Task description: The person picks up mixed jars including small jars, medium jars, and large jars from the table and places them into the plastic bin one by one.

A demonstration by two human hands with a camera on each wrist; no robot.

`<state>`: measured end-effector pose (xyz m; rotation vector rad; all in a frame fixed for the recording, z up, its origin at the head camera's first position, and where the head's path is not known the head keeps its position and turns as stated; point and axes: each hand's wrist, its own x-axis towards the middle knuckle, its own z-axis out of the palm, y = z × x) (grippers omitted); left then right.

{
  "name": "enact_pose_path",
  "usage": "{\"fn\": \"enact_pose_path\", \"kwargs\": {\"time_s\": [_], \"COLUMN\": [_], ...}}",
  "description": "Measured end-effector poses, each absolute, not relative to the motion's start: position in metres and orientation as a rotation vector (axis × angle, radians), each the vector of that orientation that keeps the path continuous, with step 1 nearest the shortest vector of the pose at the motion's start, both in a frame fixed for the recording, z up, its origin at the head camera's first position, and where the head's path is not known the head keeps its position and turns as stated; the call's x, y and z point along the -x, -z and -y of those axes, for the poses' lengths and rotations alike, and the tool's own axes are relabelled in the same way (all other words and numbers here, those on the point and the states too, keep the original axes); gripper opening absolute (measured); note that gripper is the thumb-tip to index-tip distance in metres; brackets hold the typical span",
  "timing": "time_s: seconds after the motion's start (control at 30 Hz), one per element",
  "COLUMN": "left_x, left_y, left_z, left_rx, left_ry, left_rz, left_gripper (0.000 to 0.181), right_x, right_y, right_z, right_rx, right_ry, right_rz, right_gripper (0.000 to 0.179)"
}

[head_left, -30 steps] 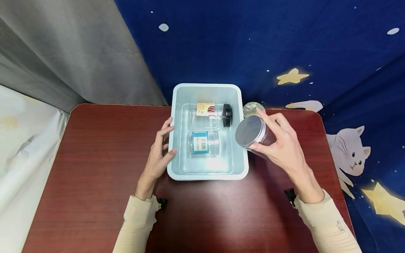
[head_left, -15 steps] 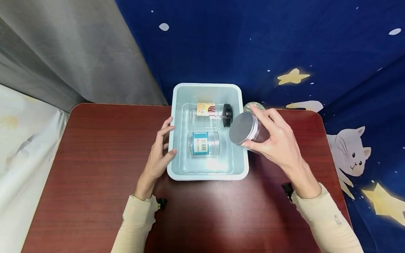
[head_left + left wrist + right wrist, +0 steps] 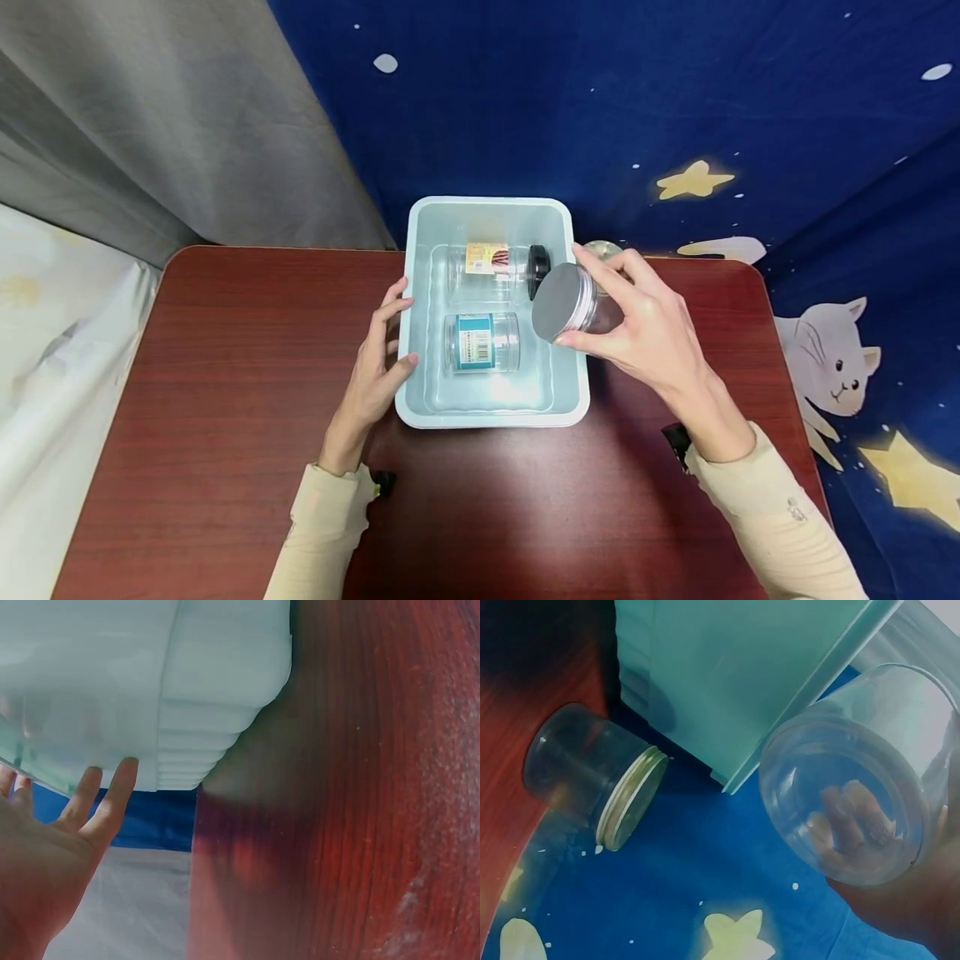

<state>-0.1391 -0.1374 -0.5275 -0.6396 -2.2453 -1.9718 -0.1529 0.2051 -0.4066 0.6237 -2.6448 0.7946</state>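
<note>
My right hand (image 3: 648, 329) grips a clear plastic jar (image 3: 862, 772) with a grey lid (image 3: 558, 302), tilted, its lid end over the right rim of a pale blue plastic bin (image 3: 491, 421). Along the bin's left rim rests my left hand (image 3: 369, 367), its fingers spread and fairly straight; in the left wrist view two fingertips touch the bin's wall (image 3: 82, 697). Two clear jars lie on their sides in the bin: one with a black lid (image 3: 538, 272) and yellow label, the other with a blue-and-white label (image 3: 476, 341).
Another clear jar with a gold-rimmed lid (image 3: 634, 796) stands on the table just right of the bin, mostly behind my right hand in the head view. The dark red wooden table (image 3: 247, 375) meets a blue star-patterned curtain (image 3: 525, 100) at the back.
My right hand has carried the grey-lidded jar leftward, from beside the bin to over its right rim. My left hand and the two jars in the bin have stayed put.
</note>
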Motion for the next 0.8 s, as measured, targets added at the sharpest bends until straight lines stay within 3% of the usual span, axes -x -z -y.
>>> {"fn": "enact_pose_path", "kwargs": {"time_s": [0.8], "left_x": [0.139], "left_y": [0.527], "left_z": [0.138], "left_rx": [0.641], "left_ry": [1.958], "left_rz": [2.238], "left_gripper": [0.068], "right_x": [0.168], "right_y": [0.395], "right_z": [-0.175], "right_rx": [-0.759], "right_ry": [-0.669], "right_rz": [2.629], "right_gripper": [0.086]}}
